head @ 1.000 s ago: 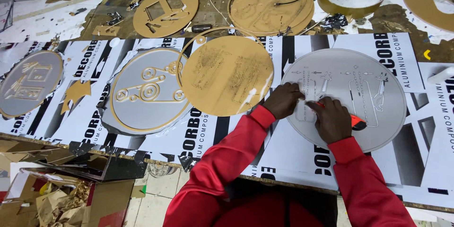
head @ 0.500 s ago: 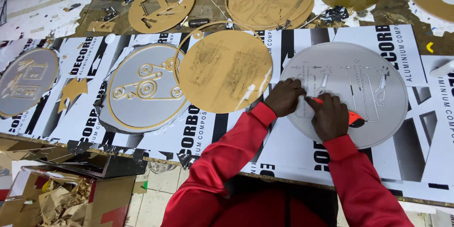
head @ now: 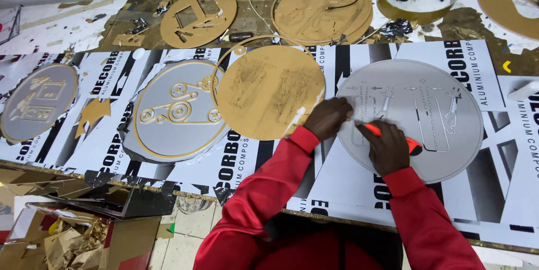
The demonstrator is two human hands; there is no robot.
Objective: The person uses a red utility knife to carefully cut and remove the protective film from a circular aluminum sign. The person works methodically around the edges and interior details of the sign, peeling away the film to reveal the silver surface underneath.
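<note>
The cutting step appears to be in hand. An orange utility knife (head: 393, 137) is gripped in the closed right hand (head: 387, 149), tip on the grey round panel (head: 426, 101) near its left edge. The left hand (head: 328, 117) is pressed flat on that edge, just beside the blade. A steady stroke along the marked outline is likely called for.
</note>
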